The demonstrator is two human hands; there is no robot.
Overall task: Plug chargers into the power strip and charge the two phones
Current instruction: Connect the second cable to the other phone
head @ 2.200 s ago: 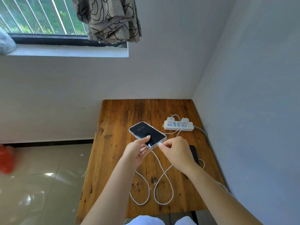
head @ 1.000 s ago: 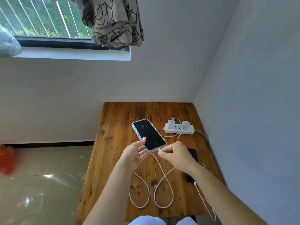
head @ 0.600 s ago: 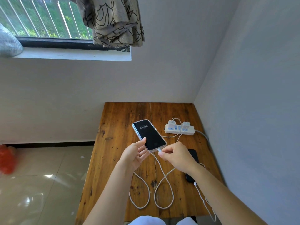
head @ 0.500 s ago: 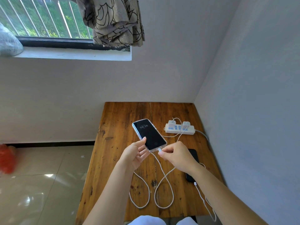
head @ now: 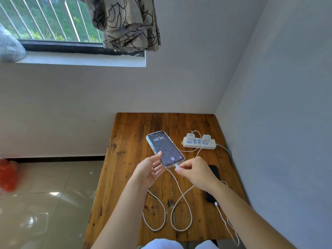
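My left hand (head: 150, 170) holds a phone in a clear case (head: 164, 148) above the wooden table (head: 129, 141); its screen is lit and reads 08:26. My right hand (head: 195, 172) pinches the white cable plug (head: 177, 166) sitting at the phone's bottom port. That white cable (head: 179, 211) loops over the table. A white power strip (head: 199, 143) lies at the back right with two white chargers (head: 190, 136) plugged in. A second, dark phone (head: 212, 184) lies flat under my right wrist, a white plug (head: 216, 204) at its near end.
The table stands in a corner, walls behind and on the right. The strip's grey cord (head: 224, 150) runs right to the wall. A tiled floor (head: 45, 203) lies left, with a red object (head: 8, 174) on it. A window and curtain (head: 125, 24) hang above.
The phone has turned from lying crosswise to pointing away from me, and its screen has lit up. My right hand stays at the phone's bottom port with the plug.
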